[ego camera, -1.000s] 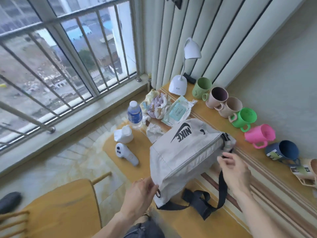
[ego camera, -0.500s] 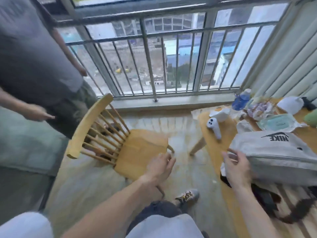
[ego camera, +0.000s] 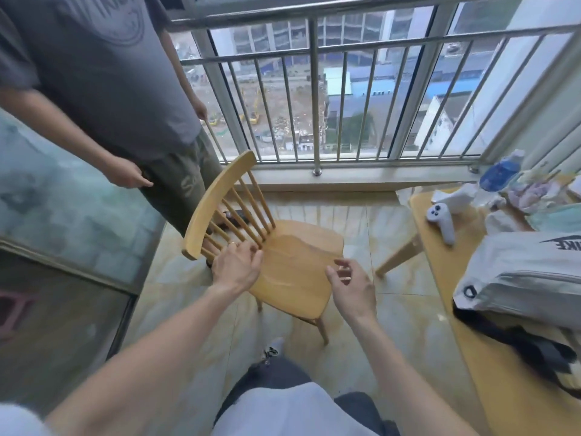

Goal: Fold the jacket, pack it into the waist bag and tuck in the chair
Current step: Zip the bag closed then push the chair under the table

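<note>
A light wooden spindle-back chair (ego camera: 292,256) stands on the tiled floor, left of the wooden table (ego camera: 515,385), its seat facing the table. My left hand (ego camera: 237,267) hovers open at the seat's left edge, near the base of the spindles. Above the seat's front-right corner my right hand (ego camera: 350,283) is open, fingers curled, holding nothing. The full grey waist bag (ego camera: 522,275) lies zipped on the table at the right, its black strap (ego camera: 534,344) trailing toward me. The jacket is out of sight.
A person in a grey shirt (ego camera: 103,73) stands just behind the chair at upper left. The window railing (ego camera: 314,99) runs across the back. A white controller (ego camera: 441,220), a water bottle (ego camera: 500,171) and crumpled wrappers lie on the table's far end. A glass panel stands at left.
My view has swung left from the table to the chair. My right hand has left the waist bag, and both hands have moved over the chair seat.
</note>
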The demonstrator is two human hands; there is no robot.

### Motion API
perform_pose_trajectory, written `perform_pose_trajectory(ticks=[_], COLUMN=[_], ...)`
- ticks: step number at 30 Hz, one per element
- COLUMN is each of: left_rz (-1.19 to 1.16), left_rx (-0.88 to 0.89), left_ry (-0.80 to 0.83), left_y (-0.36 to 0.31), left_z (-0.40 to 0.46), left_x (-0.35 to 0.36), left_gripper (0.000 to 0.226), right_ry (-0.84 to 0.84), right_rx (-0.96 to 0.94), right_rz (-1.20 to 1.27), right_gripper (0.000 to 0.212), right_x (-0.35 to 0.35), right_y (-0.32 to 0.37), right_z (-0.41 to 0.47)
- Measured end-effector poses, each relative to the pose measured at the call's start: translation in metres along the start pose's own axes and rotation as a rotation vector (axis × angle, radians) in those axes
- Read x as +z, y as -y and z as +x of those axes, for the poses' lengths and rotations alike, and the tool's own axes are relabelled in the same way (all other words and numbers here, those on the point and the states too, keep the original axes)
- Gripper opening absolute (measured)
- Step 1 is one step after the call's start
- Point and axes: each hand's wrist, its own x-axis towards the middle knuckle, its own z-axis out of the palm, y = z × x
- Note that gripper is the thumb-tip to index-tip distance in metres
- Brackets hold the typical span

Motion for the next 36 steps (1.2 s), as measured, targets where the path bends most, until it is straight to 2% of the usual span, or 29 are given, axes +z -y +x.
perform_pose_trajectory(ticks=[5,7,10,14,18,21,26,30,33,36], left_rz=[0.051,0.097,0.177,0.291,0.412,0.431,0.470,0.470,0.413,0.410], left_rx=[-0.019,0.008,0.142,0.390,0.562,0.611,0.613,0.656,0.701,0.693], left_ry=[0.039,0.052,0.046,0.042,0.121,0.214,0.347,0.397,0.351,0.351], left_y=[0.057,0.079,0.108,0.110,0.105,0.103,0.095,0.085,0.078,0.067], left_z=[0.052,0.087,0.167,0.293,0.379,0.409,0.409,0.408,0.415,0.435], left_x=[0.000,0.000,0.007,0.017,0.023,0.028,0.021,0.001,-0.005,-0.004], left_gripper=[0.027,0.031,0.040,0.046,0.052,0.055,0.074,0.072,0.067,0.074], right_ry=[0.088,0.117,0.177,0.235,0.205,0.150,0.066,0.042,-0.027,-0.206], right_rx=[0.113,0.171,0.284,0.478,0.572,0.623,0.713,0.805,0.914,1.069], right_rz=[0.009,0.033,0.095,0.229,0.328,0.348,0.364,0.414,0.567,0.836], right_gripper=[0.035,0.036,0.036,0.051,0.057,0.057,0.055,0.058,0.058,0.037], right_x=[0.085,0.129,0.211,0.332,0.406,0.424,0.429,0.429,0.430,0.443], right_y=[0.005,0.013,0.032,0.071,0.118,0.135,0.125,0.122,0.116,0.109], right_z=[-0.003,0.002,0.012,0.030,0.057,0.075,0.085,0.085,0.086,0.085])
